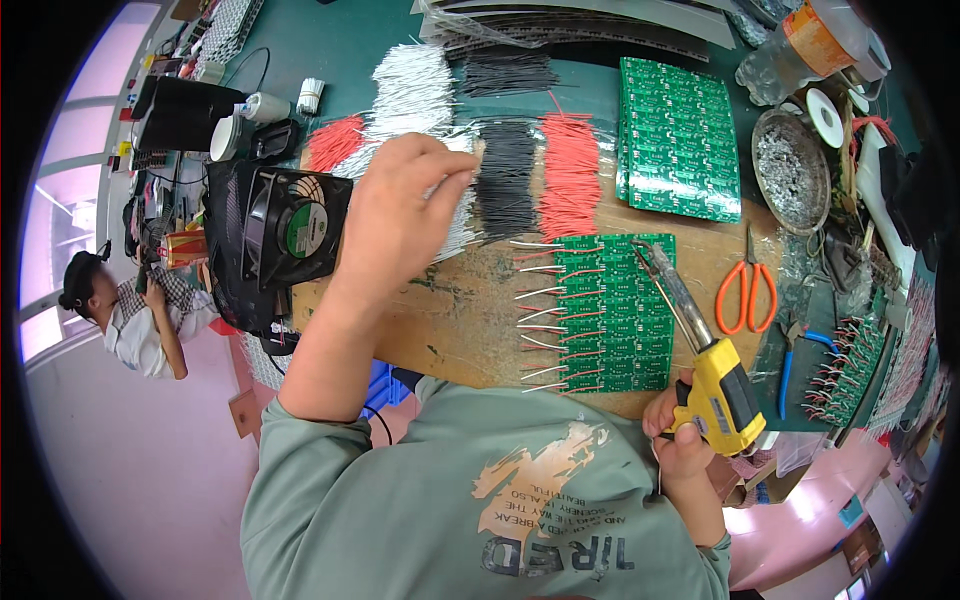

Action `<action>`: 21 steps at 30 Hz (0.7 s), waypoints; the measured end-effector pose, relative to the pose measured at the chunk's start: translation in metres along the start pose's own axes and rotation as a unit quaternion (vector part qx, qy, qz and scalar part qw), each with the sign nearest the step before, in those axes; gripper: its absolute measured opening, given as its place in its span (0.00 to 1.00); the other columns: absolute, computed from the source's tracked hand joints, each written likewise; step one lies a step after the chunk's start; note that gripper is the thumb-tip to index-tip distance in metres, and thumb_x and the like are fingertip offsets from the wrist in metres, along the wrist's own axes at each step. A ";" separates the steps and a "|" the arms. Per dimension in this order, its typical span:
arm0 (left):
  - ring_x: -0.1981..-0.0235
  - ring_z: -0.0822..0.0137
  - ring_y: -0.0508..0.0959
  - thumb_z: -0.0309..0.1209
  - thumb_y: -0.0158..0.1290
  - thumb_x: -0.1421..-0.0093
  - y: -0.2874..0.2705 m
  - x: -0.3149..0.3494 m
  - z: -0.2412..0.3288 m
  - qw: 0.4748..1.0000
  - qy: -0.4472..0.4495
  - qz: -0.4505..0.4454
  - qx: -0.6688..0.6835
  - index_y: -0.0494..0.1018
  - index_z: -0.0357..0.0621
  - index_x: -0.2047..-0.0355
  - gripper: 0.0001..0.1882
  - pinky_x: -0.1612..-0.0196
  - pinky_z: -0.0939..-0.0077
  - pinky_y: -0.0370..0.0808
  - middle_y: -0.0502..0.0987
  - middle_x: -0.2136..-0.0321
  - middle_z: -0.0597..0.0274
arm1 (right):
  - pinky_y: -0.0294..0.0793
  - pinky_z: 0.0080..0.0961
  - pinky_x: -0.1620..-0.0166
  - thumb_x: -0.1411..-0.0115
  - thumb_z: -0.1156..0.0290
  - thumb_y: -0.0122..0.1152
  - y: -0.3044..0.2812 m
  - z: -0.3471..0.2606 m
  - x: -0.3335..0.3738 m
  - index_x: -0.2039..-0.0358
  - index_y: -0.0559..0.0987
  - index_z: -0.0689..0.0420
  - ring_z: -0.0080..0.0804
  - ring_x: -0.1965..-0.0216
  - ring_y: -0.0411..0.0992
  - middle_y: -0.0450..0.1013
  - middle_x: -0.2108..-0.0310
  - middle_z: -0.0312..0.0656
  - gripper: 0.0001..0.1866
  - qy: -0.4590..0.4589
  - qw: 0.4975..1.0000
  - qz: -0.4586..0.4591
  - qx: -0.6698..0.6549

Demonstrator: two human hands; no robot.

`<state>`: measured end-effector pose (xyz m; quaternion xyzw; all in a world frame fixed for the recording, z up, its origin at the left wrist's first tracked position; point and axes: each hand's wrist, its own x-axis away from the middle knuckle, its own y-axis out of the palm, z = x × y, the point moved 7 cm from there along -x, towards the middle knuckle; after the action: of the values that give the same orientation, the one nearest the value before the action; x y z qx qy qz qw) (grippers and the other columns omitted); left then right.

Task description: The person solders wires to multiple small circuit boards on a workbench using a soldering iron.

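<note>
My left hand (405, 215) is raised over a pile of cut white wires (412, 90), thumb and forefinger pinched together. Whatever is between those fingertips is too small to make out. Bundles of black wires (507, 180) and red wires (568, 175) lie just right of it. In my right hand (680, 440) is a yellow-and-black soldering gun (725, 400), its tip resting over the upper right part of a green circuit board panel (620, 310). Red and white wires stick out from that panel's left edge.
More green circuit board panels (680, 140) are stacked behind. A dish of metal bits (790, 170), orange-handled scissors (747, 295), blue-handled cutters (790, 370) and wired boards (850, 370) lie at right. A black fan (295, 225) stands at left; another person (140, 310) is beyond.
</note>
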<state>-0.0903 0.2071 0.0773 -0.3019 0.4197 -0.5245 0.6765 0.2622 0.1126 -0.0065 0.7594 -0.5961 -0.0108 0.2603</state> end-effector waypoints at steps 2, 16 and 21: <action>0.59 0.56 0.80 0.27 0.64 0.42 0.002 0.001 -0.008 1.000 -0.016 -0.001 -0.011 0.84 0.43 0.63 0.06 0.55 0.63 0.76 0.80 0.64 0.58 | 0.65 0.25 0.77 0.42 0.48 0.71 0.001 0.000 0.000 0.39 0.65 0.63 0.27 0.80 0.63 0.63 0.78 0.36 0.41 0.002 1.000 -0.002 -0.003; 0.60 0.56 0.77 0.29 0.66 0.46 0.058 -0.024 0.049 0.988 0.152 0.019 0.031 0.84 0.45 0.68 0.05 0.57 0.60 0.74 0.78 0.66 0.60 | 0.65 0.25 0.77 0.42 0.49 0.72 -0.001 0.003 0.002 0.38 0.66 0.62 0.26 0.79 0.63 0.64 0.77 0.35 0.41 -0.002 1.000 0.005 -0.008; 0.62 0.56 0.76 0.29 0.66 0.46 0.064 -0.025 0.049 0.987 0.160 0.024 0.025 0.84 0.46 0.67 0.06 0.58 0.59 0.73 0.78 0.66 0.60 | 0.66 0.25 0.76 0.42 0.48 0.72 0.002 0.000 0.001 0.37 0.67 0.62 0.26 0.79 0.64 0.64 0.76 0.35 0.42 -0.005 1.000 -0.001 0.001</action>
<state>-0.0205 0.2467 0.0524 -0.1871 0.5163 -0.5602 0.6202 0.2607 0.1113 -0.0056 0.7601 -0.5967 -0.0147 0.2567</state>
